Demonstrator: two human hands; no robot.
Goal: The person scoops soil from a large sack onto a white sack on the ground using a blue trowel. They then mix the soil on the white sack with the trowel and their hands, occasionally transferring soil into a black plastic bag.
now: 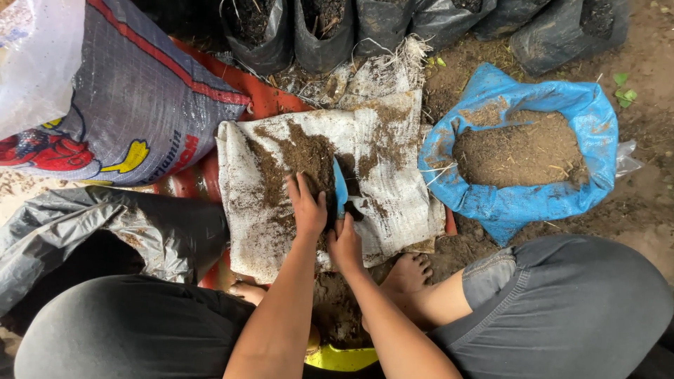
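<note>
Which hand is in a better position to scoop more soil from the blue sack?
Probably the right hand: it is at the blue scoop and lies nearer to the blue sack, open on that side. The left hand rests on soil on the white sack, farther away.

Two hands at centre: left hand [307, 208], right hand [345, 245]. One blue scoop [340, 187]. One white woven sack [319, 186], spread flat, soil on top. One blue sack [523, 151], open, filled with soil mix. One grey printed sack [133, 105]. One grey plastic sheet [105, 231]. Five black grow bags [323, 31] along top edge. Two bare feet [407, 274].
</note>
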